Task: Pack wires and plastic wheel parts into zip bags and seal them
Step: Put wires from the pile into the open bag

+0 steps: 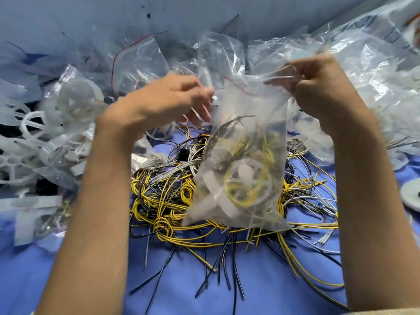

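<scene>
Head view, near to far: what is closest to you?

A left forearm (97, 201) and a right forearm (363, 189) come up from the bottom edge over a blue-covered table (261, 280). Between them I see a heap of loose wires (172, 201), yellow, black and grey, tangled on it.

And the bag?

A clear zip bag (245, 155) hangs in front of that heap. I cannot tell whether its bottom touches the wires. Inside it lie a white plastic wheel (247, 176) and coiled yellow wire (238, 196). Its mouth, marked by a red line (241, 87), is up at the hands.

How do the hands stand?

The right hand (318, 87) has its fingers (286, 83) pinched together on the bag's top right edge. The left hand (172, 98) is at the top left edge with bent fingers (202, 110), but blur keeps me from telling whether they clamp the plastic or only touch it.

Further out?

To the left I see a pile of white wheel parts (27, 142), and one more wheel inside a small bag (75, 103). Part of a grey disc (411, 196) shows at the right edge. Beyond the hands lies a spread of crumpled empty bags (141, 62), and at far right a big clear sack (375, 53) with dark lettering.
</scene>
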Tool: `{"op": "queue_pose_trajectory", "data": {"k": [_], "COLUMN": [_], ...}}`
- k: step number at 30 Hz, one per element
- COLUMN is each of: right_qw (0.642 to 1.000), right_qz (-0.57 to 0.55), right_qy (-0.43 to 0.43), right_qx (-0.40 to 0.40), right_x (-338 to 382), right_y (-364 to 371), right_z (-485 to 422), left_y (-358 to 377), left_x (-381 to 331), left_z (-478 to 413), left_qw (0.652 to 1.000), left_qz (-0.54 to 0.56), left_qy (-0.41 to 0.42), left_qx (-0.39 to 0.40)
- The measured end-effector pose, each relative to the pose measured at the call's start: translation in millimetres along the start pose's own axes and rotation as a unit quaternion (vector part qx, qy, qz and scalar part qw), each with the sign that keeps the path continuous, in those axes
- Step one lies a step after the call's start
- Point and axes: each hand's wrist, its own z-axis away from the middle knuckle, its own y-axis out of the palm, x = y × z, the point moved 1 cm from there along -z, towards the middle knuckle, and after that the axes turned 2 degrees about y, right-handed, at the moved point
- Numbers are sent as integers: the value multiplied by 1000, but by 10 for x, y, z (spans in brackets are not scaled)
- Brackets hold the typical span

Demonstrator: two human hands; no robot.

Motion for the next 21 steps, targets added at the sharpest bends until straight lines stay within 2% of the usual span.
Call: {"op": "queue_pose_trajectory", "data": {"k": [2, 5, 15, 21], "right_qw": [1000, 1000, 1000, 999], "right_qz": [-9, -24, 23, 25], "right_qy": [1, 3, -2, 28], "right_qx": [-9, -4, 2, 26], "right_x": [-17, -17, -20, -70], "right_y": [-5, -10, -27, -58], "right_z": [-9, -13, -7, -38], "left_y": [48, 97, 277, 228], "left_x": [104, 182, 144, 0], "left_z": [-42, 15, -19, 54], "left_qw": [991, 951, 958, 979], "left_qz": [-120, -223, -193, -83], "left_qy": [-47, -119, -43, 6], "left_qx": [33, 180, 206, 188]}}
